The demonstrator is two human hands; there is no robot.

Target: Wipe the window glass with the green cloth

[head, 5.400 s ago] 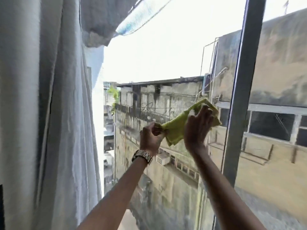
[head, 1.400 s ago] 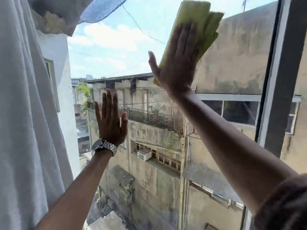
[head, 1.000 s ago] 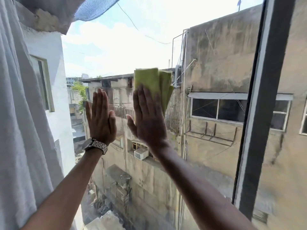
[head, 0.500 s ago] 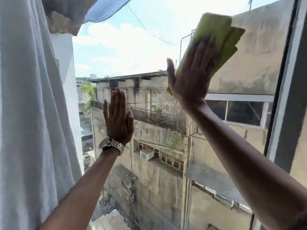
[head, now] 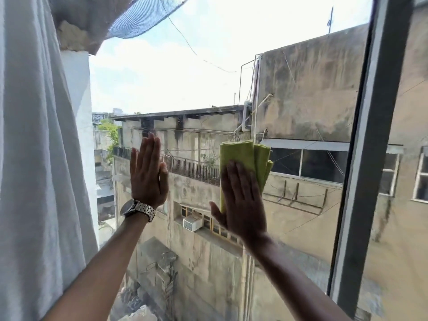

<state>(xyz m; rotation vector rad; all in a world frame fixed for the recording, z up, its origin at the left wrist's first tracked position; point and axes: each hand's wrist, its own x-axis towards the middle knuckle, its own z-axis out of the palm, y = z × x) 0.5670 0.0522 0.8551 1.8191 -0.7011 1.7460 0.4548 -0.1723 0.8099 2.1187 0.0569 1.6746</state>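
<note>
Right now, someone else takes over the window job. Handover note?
Right hand: flat and open, pressing the folded green cloth against the window glass, mid-pane.
Left hand: flat and open, empty, apparently braced on the glass beside it; wristwatch on that wrist.
Curtain hangs left, window frame right.
Done: cannot tell which areas are wiped.
Left: finish wiping the pane.

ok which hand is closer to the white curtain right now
Left. The left hand, wearing the wristwatch, is flat on the glass just right of the white curtain. The right hand presses the green cloth farther right, toward the window frame.
</note>
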